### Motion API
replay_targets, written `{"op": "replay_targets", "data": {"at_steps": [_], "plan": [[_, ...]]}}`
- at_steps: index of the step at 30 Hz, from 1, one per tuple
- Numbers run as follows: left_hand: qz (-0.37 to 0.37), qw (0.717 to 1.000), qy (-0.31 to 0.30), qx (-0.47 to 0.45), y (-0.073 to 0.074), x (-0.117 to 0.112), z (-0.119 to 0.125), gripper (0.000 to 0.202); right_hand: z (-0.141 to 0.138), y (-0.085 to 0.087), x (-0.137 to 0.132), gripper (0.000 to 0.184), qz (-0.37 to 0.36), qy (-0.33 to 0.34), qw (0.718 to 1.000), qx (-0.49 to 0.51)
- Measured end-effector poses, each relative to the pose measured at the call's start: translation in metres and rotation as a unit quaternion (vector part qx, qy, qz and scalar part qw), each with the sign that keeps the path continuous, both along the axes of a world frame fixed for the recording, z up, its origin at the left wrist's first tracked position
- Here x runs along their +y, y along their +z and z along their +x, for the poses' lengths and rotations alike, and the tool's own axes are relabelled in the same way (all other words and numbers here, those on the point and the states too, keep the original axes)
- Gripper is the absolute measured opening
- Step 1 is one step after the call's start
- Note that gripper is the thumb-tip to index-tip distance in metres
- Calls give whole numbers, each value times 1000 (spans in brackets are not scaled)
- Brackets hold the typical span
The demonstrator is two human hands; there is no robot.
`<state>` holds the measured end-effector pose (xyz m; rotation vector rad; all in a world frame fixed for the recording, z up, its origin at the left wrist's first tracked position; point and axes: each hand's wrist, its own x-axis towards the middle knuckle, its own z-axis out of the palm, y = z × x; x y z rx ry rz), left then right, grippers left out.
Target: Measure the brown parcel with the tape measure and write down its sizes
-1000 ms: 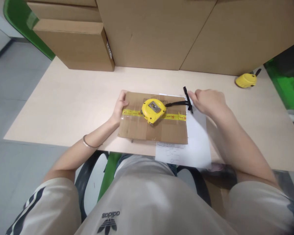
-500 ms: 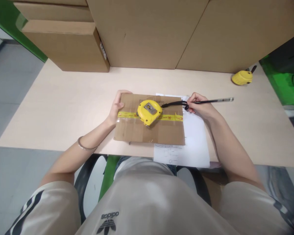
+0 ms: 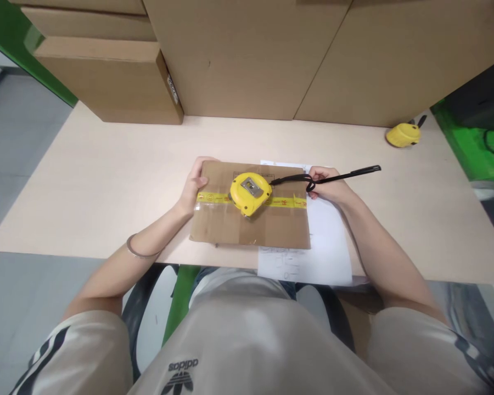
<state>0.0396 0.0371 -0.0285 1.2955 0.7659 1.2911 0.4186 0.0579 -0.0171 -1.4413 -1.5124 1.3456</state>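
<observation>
A flat piece of cardboard (image 3: 247, 225) lies on the table in front of me. A yellow tape measure (image 3: 249, 193) rests on it, its yellow blade (image 3: 286, 202) drawn across the cardboard from left edge to right edge, its black strap (image 3: 292, 178) trailing right. My left hand (image 3: 193, 186) grips the cardboard's left edge, pinning the blade's end there. My right hand (image 3: 329, 186) is closed on a black pen (image 3: 349, 174) at the cardboard's right edge, the tip by the blade and the barrel pointing right. A white sheet of paper (image 3: 329, 241) with writing lies partly under the cardboard.
Large cardboard boxes (image 3: 239, 55) stand along the table's back, a smaller one (image 3: 107, 82) at back left. A second yellow tape measure (image 3: 402, 134) sits at back right. Green surfaces (image 3: 477, 148) border the right side. The table's front edge (image 3: 86, 255) is near my lap.
My right hand swung the pen from upright to lying with its barrel pointing right, tip at the cardboard's right edge. My left hand stayed on the left edge. The view shifted slightly.
</observation>
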Motion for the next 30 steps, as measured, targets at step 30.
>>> {"op": "replay_targets", "data": {"at_steps": [30], "plan": [[-19,1000,14,12,3,-4,0,56,0,0,1,43,-22,7,1000,-6]]}}
